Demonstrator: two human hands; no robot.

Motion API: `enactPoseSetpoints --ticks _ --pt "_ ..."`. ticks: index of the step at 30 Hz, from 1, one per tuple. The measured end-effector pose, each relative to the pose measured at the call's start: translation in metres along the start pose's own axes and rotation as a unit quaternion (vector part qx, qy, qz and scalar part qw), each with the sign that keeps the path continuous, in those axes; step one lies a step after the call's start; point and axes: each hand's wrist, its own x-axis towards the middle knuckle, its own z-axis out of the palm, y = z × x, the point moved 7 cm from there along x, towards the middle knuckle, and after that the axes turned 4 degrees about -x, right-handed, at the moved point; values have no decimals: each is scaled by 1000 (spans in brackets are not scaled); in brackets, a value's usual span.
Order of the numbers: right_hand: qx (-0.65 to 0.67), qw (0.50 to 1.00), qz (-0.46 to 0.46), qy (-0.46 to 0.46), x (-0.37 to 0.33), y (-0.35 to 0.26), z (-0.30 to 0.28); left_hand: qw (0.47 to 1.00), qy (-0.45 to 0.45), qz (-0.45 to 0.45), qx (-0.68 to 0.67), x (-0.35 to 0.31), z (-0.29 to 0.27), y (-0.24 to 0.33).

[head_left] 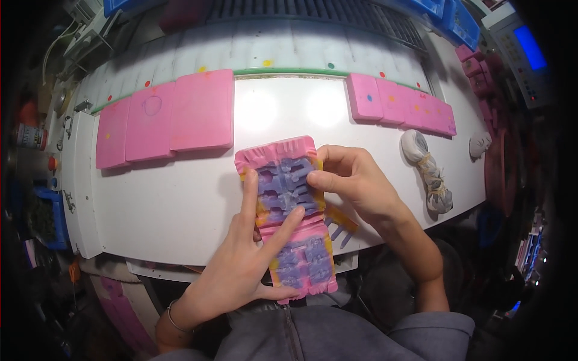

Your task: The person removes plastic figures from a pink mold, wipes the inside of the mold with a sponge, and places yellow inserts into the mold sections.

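Observation:
A pink rubber mould [308, 231] lies opened out lengthwise in front of me, lifted over the table's near edge. Its inner faces are purple with yellow along the sides, and purple shapes [293, 198] fill the upper half. My left hand [244, 259] grips the mould from the left, fingers spread along its face and side. At the upper right edge, my right hand [352, 180] pinches the mould between thumb and fingers. Under and beside the mould, partly hidden, is a yellow and purple piece with thin prongs [342, 227].
Large pink blocks [201, 111] stand at the back left of the white table [162, 210]; smaller pink blocks [367, 96] line the back right. A tied pale cloth bundle [426, 171] rests at the right. Beyond it are a machine with a blue screen [530, 48] and blue bins [460, 27].

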Motion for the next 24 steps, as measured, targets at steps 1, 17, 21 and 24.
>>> enactPoseSetpoints --ticks 1,17,21,24 --pt "57 998 -2 -22 1 4 2 1000 -6 2 0 0 1 -1" --pt "240 969 -54 32 -5 16 17 997 -5 63 -37 1 1 -4" --pt "127 969 -139 159 -15 12 20 996 12 80 -45 2 -8 3" --pt "91 972 -149 159 -18 5 29 983 88 93 -134 0 -14 -3"
